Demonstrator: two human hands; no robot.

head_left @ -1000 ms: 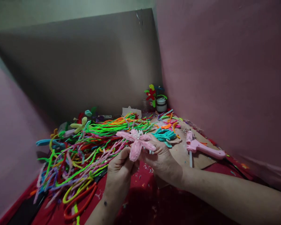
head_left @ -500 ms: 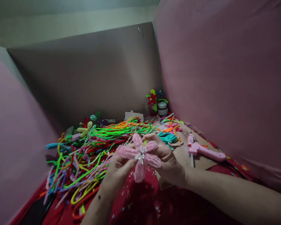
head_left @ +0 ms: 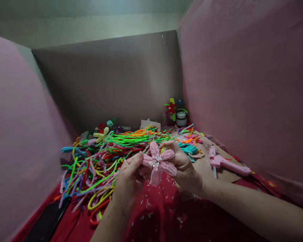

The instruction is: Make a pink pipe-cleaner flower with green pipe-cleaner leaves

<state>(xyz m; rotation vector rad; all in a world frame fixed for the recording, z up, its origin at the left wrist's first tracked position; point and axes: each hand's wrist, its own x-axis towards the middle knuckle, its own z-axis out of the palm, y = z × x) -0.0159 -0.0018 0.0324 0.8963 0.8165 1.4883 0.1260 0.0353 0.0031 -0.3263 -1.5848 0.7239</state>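
One fuzzy pink five-petalled flower (head_left: 158, 164) with a silvery-white centre (head_left: 155, 161) is clamped in the right hand (head_left: 183, 166); the left hand (head_left: 130, 173) meets its edge, grip indeterminable.

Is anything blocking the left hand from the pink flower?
Nothing I can see: the left hand has its fingertips right at one petal of the pink flower. The right hand holds the flower from the other side.

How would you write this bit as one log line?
right hand: holding pink flower | left hand: at one petal | glue gun: on cardboard | fuzzy stems: heaped at left
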